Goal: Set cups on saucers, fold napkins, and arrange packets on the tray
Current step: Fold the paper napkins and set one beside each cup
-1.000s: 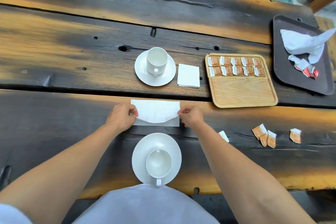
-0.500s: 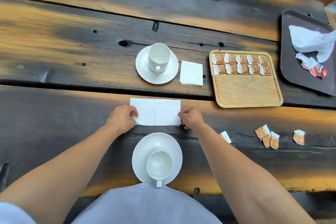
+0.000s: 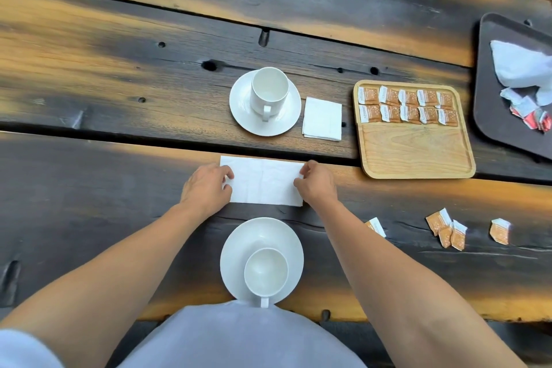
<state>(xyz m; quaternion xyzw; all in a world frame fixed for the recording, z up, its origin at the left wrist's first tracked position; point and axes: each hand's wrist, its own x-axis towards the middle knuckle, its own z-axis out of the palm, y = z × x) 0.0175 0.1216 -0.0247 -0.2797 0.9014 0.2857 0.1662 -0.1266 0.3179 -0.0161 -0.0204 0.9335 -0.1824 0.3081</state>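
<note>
**Napkin pinned flat, mid-fold**

Napkin (image 3: 263, 181) lies as a half-folded strip on tabletop (image 3: 89, 188), just beyond near saucer (image 3: 239, 248). Left hand (image 3: 206, 185) & right hand (image 3: 316, 184) each grip pinching a short end, prob. to square edges for next fold.

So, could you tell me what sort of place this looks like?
Probably a café or tea-service area: a rustic wooden table holds cups on saucers, a wooden tray of sugar-style packets, and a napkin being folded.
</note>
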